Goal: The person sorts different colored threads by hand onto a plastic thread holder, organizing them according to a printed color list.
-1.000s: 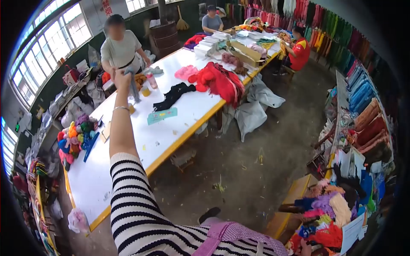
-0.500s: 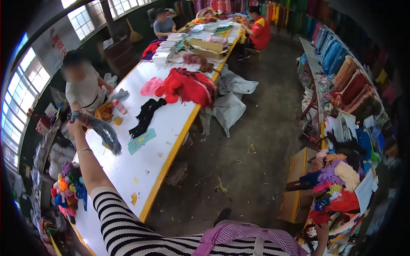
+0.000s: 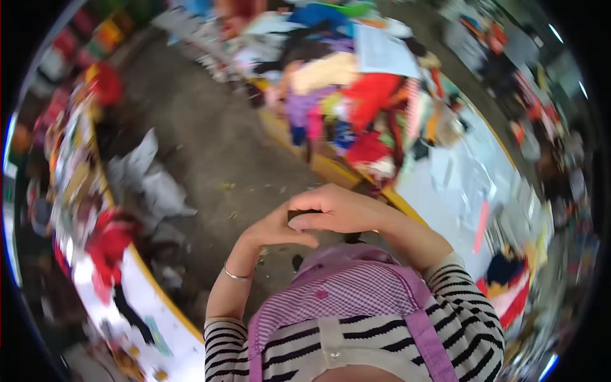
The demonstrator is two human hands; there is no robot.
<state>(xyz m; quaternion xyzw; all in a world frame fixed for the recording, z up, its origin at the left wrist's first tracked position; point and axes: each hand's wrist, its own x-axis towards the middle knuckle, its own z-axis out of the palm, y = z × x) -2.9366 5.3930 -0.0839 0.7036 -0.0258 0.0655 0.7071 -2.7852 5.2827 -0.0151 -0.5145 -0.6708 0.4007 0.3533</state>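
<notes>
My left hand (image 3: 278, 227), with a bracelet on its wrist, is in front of my body above the pink checked apron (image 3: 347, 290). Its fingers reach across and meet my right hand (image 3: 337, 209). The right thumb stands apart from its curved fingers, leaving a dark gap. Nothing shows in either hand, though the overlap hides some fingertips. Past my hands, a pile of coloured yarn and cloth (image 3: 369, 102) lies on the right-hand table, with a white paper sheet (image 3: 385, 51) on top.
To the right, the table surface (image 3: 417, 175) carries clear plastic and papers. On the left, a white table (image 3: 153, 299) with a yellow edge bears red yarn (image 3: 105, 245) and a black bundle (image 3: 132, 313). A pale plastic sack (image 3: 149, 181) lies beside it on the floor (image 3: 210, 121).
My view has swung right, blurring the surroundings. My left hand has left the grey yarn near a co-worker and come in front of my body, where it meets my right hand.
</notes>
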